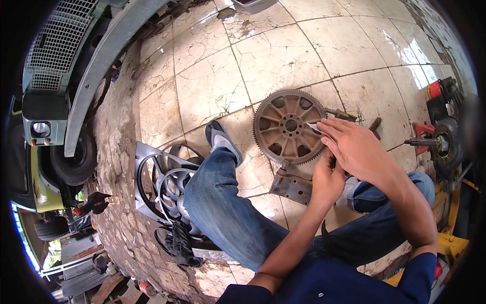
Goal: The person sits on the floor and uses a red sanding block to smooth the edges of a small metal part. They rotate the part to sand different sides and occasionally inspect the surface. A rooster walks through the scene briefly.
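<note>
A rusty toothed flywheel (277,145), with spokes and a ring of holes around its hub, is face-up on the tiles in front of me. My right hand (352,144) reaches over its right edge, fingers long and pressed together. A small white piece (313,126) sticks out at those fingertips, against the flywheel's face; its kind is unclear. Below, my left hand (328,178) is curled beside the flywheel's lower right rim, partly under my right hand. Whatever its fingers hold is hidden.
A drilled metal plate (293,189) lies below the flywheel, and a rusty metal part (341,114) lies to its right. Belts and round parts (164,177) are heaped left of my knee. A shafted machine (443,144) stands at right. A vehicle front (55,96) fills the far left.
</note>
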Motion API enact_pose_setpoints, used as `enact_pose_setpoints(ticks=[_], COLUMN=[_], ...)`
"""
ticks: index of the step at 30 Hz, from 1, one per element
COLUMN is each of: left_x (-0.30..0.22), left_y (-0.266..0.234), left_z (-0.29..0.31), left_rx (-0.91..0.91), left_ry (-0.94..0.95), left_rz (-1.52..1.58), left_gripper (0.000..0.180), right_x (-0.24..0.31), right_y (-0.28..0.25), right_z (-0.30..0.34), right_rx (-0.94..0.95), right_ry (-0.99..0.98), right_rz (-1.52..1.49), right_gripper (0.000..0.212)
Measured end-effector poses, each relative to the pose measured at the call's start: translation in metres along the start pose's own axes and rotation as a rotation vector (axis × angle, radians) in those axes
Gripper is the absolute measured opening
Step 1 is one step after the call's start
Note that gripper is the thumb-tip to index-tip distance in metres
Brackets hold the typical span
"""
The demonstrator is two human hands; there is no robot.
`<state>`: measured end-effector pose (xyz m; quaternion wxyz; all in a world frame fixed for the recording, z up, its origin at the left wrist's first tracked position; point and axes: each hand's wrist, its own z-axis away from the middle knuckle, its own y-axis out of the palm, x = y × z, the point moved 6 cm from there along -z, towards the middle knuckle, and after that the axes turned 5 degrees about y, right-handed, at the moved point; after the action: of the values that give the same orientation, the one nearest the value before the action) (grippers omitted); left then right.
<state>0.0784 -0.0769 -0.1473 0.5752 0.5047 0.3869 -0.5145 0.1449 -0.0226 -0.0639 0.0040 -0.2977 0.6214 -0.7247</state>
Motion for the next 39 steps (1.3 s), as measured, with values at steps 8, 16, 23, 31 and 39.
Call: enact_pose_setpoints(ticks=[8,16,23,31,39], left_x=[-0.008,-0.02,-0.01,-0.004,-0.023], left_y=[-0.009,-0.021,-0.024,-0.022,-0.032], left_z=[-0.001,-0.007,-0.011,-0.01,-0.003], left_rx=[-0.01,-0.144,-0.155,-0.101,-0.136], left_ry=[-0.159,0.043,-0.046,-0.002,0.109], left_rz=[0.046,0.05,0.095,0.046,-0.078], left_gripper=[0.022,0.02,0.026,0.024,0.025], right_x=[-0.001,0.002,0.01,0.009,0.024], right_y=[-0.002,-0.002,0.003,0.005,-0.013], right_z=[-0.002,0.0,0.001,0.002,0.006], right_rx=[-0.011,-0.064,-0.075,-0.014,-0.079], right_ry=[-0.006,-0.031,-0.105,-0.063,-0.095], right_rz=[-0.057,-0.078,0.038,0.024,-0.039], right_gripper=[0.038,0.038,0.038,0.039,0.038])
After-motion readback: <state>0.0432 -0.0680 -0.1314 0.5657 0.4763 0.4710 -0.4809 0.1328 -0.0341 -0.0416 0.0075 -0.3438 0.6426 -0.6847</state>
